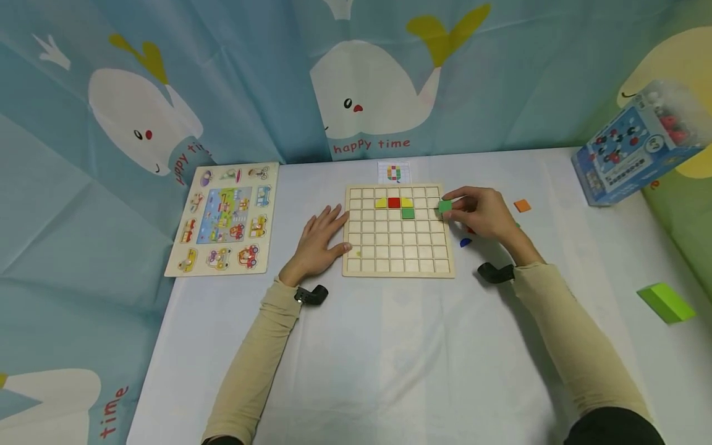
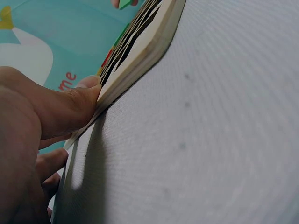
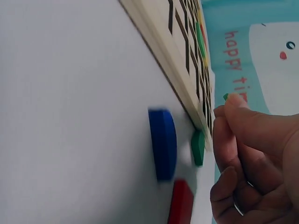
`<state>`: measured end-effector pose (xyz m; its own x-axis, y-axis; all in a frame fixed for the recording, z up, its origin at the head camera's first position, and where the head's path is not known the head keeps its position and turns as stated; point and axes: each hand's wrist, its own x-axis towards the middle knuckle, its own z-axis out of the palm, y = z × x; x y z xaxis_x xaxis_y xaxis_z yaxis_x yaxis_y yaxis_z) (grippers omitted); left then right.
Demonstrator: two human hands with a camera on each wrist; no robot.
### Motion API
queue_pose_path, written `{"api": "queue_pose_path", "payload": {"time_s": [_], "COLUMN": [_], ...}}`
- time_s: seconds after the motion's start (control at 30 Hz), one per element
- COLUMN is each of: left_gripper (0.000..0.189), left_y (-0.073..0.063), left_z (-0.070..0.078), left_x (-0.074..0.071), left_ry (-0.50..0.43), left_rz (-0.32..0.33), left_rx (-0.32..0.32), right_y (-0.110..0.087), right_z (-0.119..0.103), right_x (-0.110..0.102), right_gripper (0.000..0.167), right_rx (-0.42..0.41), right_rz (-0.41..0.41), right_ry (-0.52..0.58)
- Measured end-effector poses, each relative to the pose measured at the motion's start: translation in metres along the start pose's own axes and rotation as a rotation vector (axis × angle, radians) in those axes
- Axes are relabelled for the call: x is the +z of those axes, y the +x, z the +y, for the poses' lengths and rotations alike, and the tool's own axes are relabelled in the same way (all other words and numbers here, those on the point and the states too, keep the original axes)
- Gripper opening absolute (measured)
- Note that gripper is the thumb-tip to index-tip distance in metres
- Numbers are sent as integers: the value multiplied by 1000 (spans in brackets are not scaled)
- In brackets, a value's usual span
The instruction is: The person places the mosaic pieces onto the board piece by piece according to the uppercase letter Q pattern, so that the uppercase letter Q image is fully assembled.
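A wooden grid board [image 1: 397, 266] lies flat on the white table. Set in its upper cells are a red square [image 1: 394, 203] between two yellow pieces [image 1: 381, 203] and a green square [image 1: 408, 213] just below the right one. My right hand [image 1: 479, 212] pinches another green square block [image 1: 445, 206] between thumb and fingers, over the board's right edge. With fingers stretched out, my left hand [image 1: 318, 244] touches the board's left edge; its thumb [image 2: 86, 100] rests against the wooden rim in the left wrist view.
Right of the board lie a blue piece [image 3: 163, 144], a red piece [image 3: 181, 203], a green piece [image 3: 198, 148] and an orange square [image 1: 522, 205]. A pattern card [image 1: 394, 173] sits behind it. Farther out are a picture puzzle [image 1: 222, 216], a blue box [image 1: 634, 148] and a light-green block [image 1: 666, 303].
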<state>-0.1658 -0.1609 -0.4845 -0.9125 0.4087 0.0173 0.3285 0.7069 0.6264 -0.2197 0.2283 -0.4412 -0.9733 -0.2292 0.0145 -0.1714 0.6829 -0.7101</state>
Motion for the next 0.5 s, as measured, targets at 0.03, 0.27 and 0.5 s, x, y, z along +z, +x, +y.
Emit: {"api": "queue_pose_path", "payload": {"time_s": [0.03, 0.27, 0.5], "left_gripper": [74, 75, 75], "left_y": [0, 0, 0], "left_z": [0, 1, 0], "left_x": [0, -1, -1], "left_ry": [2, 3, 1], "left_rz": [-1, -4, -3], "left_rx": [-1, -10, -5], "right_y": [1, 7, 12], "right_z": [-1, -10, -17], "right_x": [2, 13, 23], "right_gripper": [32, 31, 30], "right_rx": [-13, -80, -98], "right_rz": [-4, -35, -65], "right_ry": [3, 5, 33]}}
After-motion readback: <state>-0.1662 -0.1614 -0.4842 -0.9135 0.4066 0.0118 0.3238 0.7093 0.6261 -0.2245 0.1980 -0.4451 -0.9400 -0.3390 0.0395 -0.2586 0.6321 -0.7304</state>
